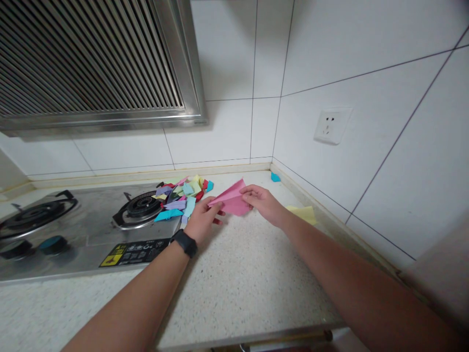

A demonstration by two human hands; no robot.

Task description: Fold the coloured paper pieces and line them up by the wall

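Observation:
A partly folded sheet of pink paper (234, 199) is held above the speckled countertop (252, 283). My left hand (203, 217) pinches its narrow left end, with thumb on top and fingers beneath. At the paper's right edge, my right hand (262, 200) grips it between thumb and fingers. A crease runs along the paper, and its upper part stands up at an angle. Just behind my left hand lies a pile of folded coloured papers (179, 193) in blue, purple, green, yellow and red. Yellow paper (303, 214) lies partly hidden behind my right forearm.
A steel gas stove (91, 225) with two burners is on the left, the pile overlapping its right edge. Above it hangs a range hood (91, 63). A small blue folded paper (275, 177) sits in the back corner. A socket (331, 126) is on the right wall.

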